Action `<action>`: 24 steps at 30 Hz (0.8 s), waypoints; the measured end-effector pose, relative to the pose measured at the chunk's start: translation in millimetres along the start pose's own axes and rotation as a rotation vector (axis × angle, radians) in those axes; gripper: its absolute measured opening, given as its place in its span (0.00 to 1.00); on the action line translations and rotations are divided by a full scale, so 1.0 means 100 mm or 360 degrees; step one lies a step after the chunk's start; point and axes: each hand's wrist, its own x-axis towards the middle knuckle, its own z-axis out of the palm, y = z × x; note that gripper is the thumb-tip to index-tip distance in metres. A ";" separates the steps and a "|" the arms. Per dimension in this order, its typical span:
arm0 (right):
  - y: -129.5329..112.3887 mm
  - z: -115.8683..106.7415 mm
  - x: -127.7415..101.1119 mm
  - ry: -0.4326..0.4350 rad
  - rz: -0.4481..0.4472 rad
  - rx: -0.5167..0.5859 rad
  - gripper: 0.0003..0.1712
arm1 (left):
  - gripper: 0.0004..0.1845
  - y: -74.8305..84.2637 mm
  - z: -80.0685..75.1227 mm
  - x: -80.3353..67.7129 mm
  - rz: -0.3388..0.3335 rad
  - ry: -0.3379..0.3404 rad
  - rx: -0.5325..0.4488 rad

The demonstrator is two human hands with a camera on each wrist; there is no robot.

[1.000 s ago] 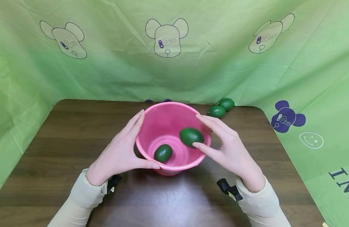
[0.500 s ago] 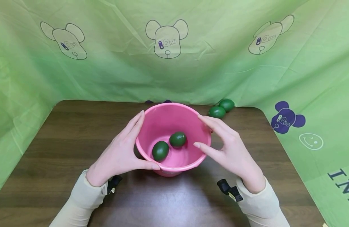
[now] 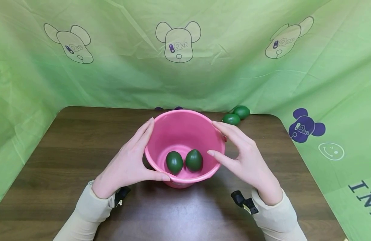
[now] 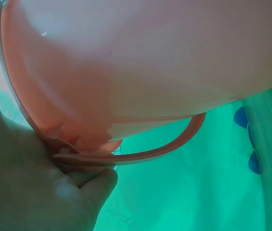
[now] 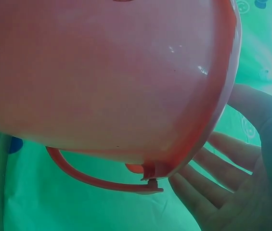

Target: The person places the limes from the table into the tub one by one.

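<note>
A pink plastic bucket (image 3: 177,129) stands mid-table, its mouth toward the head camera. Two dark green, glossy, lime-like fruits, a left one (image 3: 174,162) and a right one (image 3: 194,160), lie side by side on its bottom. My left hand (image 3: 129,159) holds the left rim, thumb along the near edge. In the left wrist view, its fingers are by the handle's (image 4: 164,150) hinge. My right hand (image 3: 245,155) is spread at the right rim. Its thumb tip overlaps the bucket's inside in the head view, while its fingers (image 5: 227,166) extend outside beside the hinge.
Two more green fruits (image 3: 231,119) lie together at the table's back edge, behind my right hand. The dark wooden table (image 3: 83,140) ends against green printed cloth (image 3: 122,73) at the back and sides. A black camera (image 3: 244,202) sits at my right wrist.
One green fruit, blurred and near my right thumb a second ago, has moved down and left onto the bucket's bottom. The other fruit has shifted slightly. Both hands have stayed nearly still.
</note>
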 end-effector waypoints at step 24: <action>0.39 -0.04 -0.11 0.0113 0.0055 -0.0094 0.44 | 0.74 0.01 0.00 -0.01 -0.0016 -0.0002 -0.0009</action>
